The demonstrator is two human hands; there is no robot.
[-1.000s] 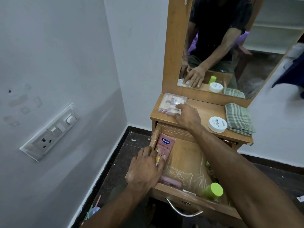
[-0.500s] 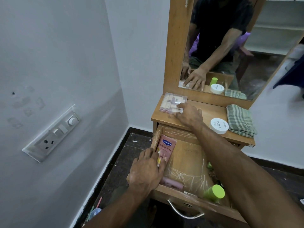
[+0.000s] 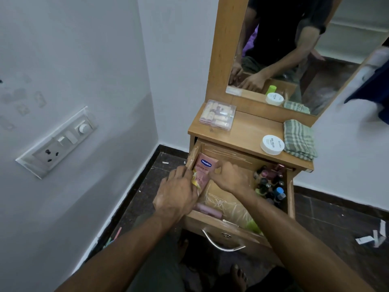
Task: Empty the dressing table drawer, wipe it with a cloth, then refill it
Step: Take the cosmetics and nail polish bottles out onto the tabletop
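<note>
In the drawer (image 3: 235, 227), hands grip the Vaseline tube (image 3: 203, 170).

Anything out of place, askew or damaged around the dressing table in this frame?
Minor things only. Torn white paper scraps litter the dark floor to the right. Inside the open drawer, the clear plastic liner lies crumpled. The wall above the switch plate shows patchy residue marks.

pink tube (image 3: 203, 170): "Vaseline" on a blue badge, then "Gluta-H", the rest hidden by hands
white round jar (image 3: 272, 144): "NAL POLISH" on the lid; other print too small to tell
</note>
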